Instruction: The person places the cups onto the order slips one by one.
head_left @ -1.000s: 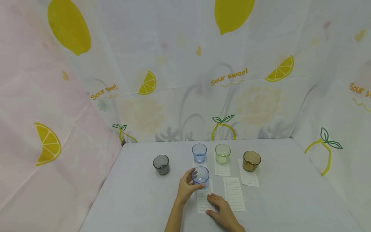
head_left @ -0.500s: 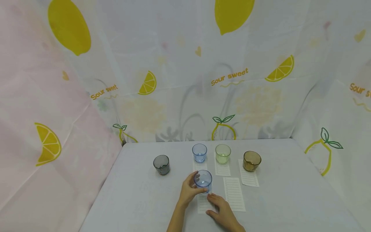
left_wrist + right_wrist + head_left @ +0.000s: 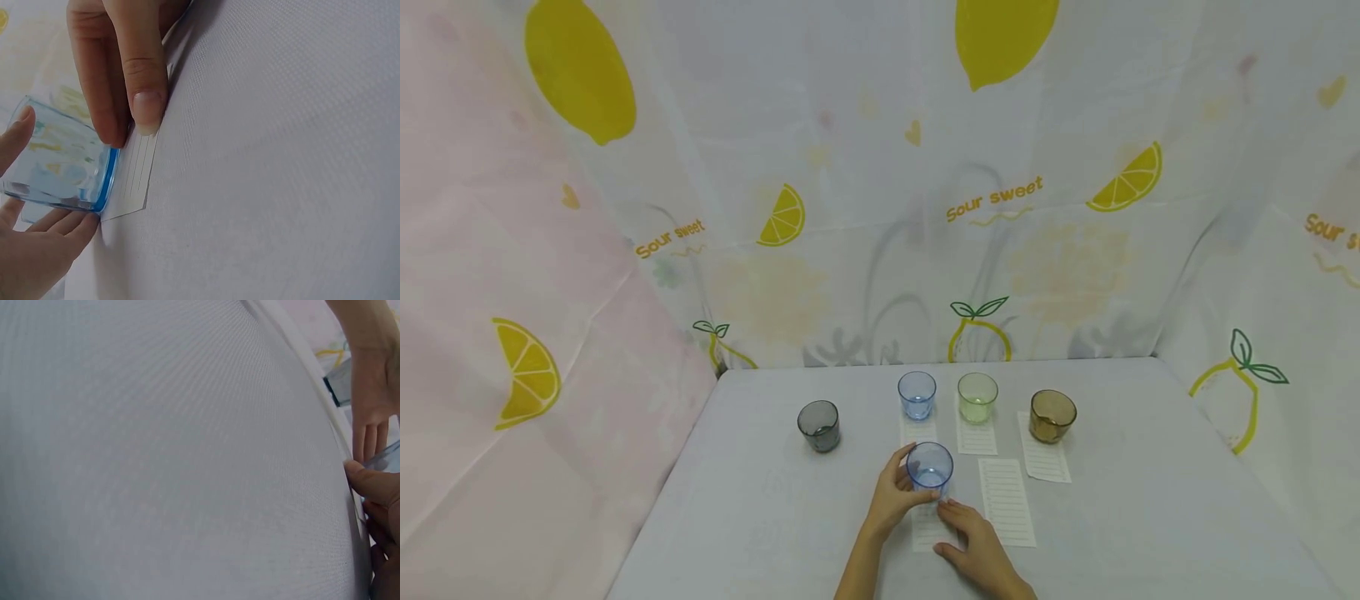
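A clear blue glass point(image 3: 930, 463) stands upright at the far part of a lined paper slip point(image 3: 927, 536), near the table's front. My left hand point(image 3: 891, 502) grips this glass from the left, thumb in front and fingers around the far side. In the left wrist view the thick blue base of the glass point(image 3: 62, 159) is at or very close to the slip. My right hand point(image 3: 976, 543) rests at the slip's right edge with fingers loosely bent, fingertips beside the glass base; its thumb point(image 3: 147, 109) touches the paper.
Behind stand a second blue glass point(image 3: 917, 397), a green glass point(image 3: 977, 398) and a brown glass point(image 3: 1052, 417), each on a lined slip. Another slip point(image 3: 1007, 502) lies right of the held glass. A grey glass point(image 3: 819, 427) stands at left, on the white tablecloth point(image 3: 745, 500).
My left hand has brought the blue glass slightly right and nearer, down toward the slip. The right hand has stayed in place.
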Motion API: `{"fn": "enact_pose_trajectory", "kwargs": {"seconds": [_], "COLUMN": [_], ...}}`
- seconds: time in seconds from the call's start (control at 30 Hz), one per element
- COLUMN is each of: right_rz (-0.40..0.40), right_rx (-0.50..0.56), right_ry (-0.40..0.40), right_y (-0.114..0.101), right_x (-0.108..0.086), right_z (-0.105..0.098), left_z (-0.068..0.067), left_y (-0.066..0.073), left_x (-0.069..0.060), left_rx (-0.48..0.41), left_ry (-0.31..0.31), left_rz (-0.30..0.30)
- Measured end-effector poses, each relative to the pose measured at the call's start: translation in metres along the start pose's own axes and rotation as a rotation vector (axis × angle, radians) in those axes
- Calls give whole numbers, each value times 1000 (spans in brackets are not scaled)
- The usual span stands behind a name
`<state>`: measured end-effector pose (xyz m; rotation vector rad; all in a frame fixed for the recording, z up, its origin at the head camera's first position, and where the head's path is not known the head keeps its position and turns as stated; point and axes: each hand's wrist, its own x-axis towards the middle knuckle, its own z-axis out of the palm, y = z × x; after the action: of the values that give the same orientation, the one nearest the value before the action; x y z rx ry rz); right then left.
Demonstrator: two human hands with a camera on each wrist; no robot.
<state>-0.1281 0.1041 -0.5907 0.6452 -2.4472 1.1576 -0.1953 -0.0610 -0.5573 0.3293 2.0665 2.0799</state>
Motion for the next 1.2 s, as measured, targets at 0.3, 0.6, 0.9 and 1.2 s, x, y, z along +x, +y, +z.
{"fn": "enact_pose_trajectory", "kwargs": {"seconds": [0.3, 0.6, 0.9, 1.2], "right_rz": [-55, -49, -93, -84], "right_rx": [-5, -11, -27, -36], "right_ry": [43, 48, 80, 89], "right_y": [2, 4, 6, 5], "right_x": [1, 0, -1, -2], "right_z": [1, 2, 5, 5], "left_z": [2, 12, 19, 17], "left_y": [-4, -11, -11, -12], "left_x": [9, 8, 2, 0], "left_rx": [51, 75, 110, 217], "left_ry": [-45, -28, 73, 161], "left_rz": [8, 42, 73, 79]}}
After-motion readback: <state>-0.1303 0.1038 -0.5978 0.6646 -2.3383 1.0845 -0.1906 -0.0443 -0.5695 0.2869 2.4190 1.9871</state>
